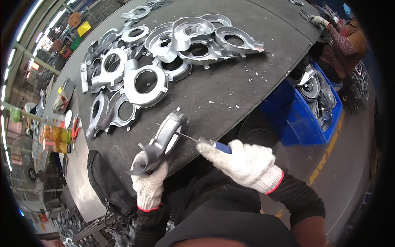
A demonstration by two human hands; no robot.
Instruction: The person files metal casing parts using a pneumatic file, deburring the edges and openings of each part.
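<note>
Both of my hands wear white knit gloves with red-edged cuffs. My left hand (149,181) is closed round the spout end of a silver cast-metal blower housing (164,136), which is tilted up over the table's near edge. In my right hand (242,164) is a blue-handled tool (222,147) with a thin metal shaft. The shaft points left and its end meets the rim of the housing's round opening; I cannot make out the tip's shape. More silver housings (146,87) lie heaped on the dark tabletop (230,88) beyond my hands.
At the right, below the table edge, a blue crate (297,123) holds several metal housings. A black bag (108,183) sits left of my left hand. Beyond it are red-handled pliers (75,131) and jars of yellowish stuff (57,134). Another person (347,43) works at the far right.
</note>
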